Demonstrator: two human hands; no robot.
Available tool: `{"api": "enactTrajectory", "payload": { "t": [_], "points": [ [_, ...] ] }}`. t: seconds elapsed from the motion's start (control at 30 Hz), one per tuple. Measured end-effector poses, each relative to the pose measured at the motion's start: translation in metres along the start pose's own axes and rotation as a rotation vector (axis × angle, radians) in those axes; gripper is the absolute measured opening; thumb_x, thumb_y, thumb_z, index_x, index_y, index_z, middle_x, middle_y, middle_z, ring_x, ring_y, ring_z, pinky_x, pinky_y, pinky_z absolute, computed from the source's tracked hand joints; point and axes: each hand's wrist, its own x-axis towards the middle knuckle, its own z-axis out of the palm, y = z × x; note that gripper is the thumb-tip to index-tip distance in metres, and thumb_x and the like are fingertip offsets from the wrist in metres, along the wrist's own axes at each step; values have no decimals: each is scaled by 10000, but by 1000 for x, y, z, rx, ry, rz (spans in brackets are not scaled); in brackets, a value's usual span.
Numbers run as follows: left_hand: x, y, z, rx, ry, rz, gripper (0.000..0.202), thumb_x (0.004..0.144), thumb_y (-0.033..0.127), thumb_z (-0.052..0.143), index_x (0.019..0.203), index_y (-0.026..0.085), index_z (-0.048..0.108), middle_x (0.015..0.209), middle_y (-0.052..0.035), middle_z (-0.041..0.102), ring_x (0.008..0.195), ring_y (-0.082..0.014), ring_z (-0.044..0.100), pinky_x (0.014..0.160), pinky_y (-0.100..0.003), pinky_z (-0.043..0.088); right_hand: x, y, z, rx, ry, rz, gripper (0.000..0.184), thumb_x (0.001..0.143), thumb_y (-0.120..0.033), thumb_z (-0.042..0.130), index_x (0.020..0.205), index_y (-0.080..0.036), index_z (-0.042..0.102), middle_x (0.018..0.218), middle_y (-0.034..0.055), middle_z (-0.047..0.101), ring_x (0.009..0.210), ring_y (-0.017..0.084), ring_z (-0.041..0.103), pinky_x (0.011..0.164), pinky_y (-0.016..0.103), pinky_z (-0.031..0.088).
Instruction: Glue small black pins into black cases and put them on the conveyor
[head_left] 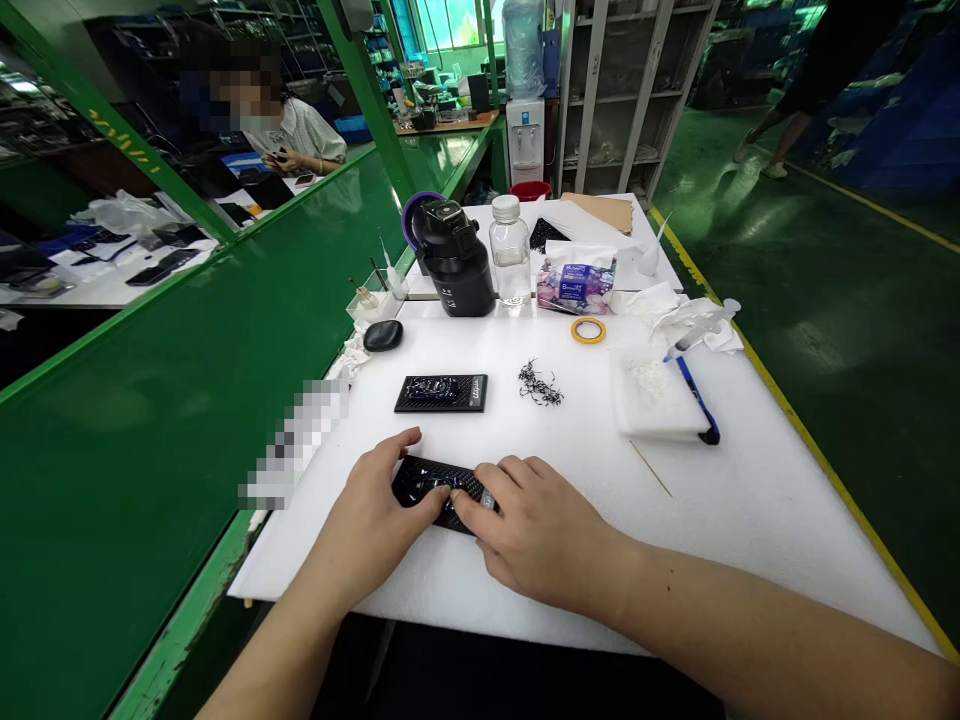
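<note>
A black patterned plate [431,476] with a glossy, raised, car-like piece lies on the white table near its front edge. My left hand [379,512] holds it at the left end, thumb on the raised piece and a finger at the far edge. Over the right end curl the fingers of my right hand [534,530], with its thumb close to the left thumb; they cover part of the plate. Just behind rests a similar plate [440,393], its light label at the right end. A small pile of short black bits [540,384] lies to the right of that.
On the right are a white foam pad [660,400], a syringe [703,330], a blue-black tool [697,400] and a thin stick [651,468]. Yellow tape [588,330], a black jug [454,265] and a clear bottle [510,255] stand behind. A person sits beyond the green partition [187,350].
</note>
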Motion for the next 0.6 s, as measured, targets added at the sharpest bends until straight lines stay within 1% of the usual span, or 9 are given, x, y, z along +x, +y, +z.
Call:
{"api": "enactTrajectory", "payload": {
  "t": [0.2,0.3,0.37,0.47,0.6],
  "points": [
    [5,2,-10,109,-67,53,694,763,550,628,1379,266,480,1375,-75,547,1294,-318,484,1063,-496,434,-1,0,-1,3,0,3,468,878,-227,517,1341,-162,499,1110,115,561,929,263,479,713,380,390],
    [7,5,-13,152,-70,95,692,765,536,630,1379,255,479,1367,-74,557,1284,-315,497,1070,-498,432,-1,0,-1,7,-2,14,474,873,-228,529,1342,-170,499,1120,121,561,941,266,485,723,380,393],
    [7,5,-14,165,-61,151,693,776,526,623,1386,238,466,1382,-82,550,1288,-315,497,1083,-504,420,-1,-1,-1,8,-4,19,478,869,-228,538,1342,-175,500,1127,126,560,936,264,489,726,378,395],
    [6,2,-15,129,-47,220,650,813,522,593,1385,243,462,1399,-78,543,1302,-305,490,1096,-507,407,-1,-1,-1,8,-2,25,485,870,-227,540,1351,-178,492,1147,134,557,939,265,493,733,379,399],
    [3,-2,-10,52,-9,201,568,848,496,559,1357,256,488,1386,-65,559,1295,-291,502,1093,-502,413,-1,0,0,-2,-1,23,491,870,-223,537,1355,-172,488,1172,140,553,952,270,493,742,384,403]
  ]
}}
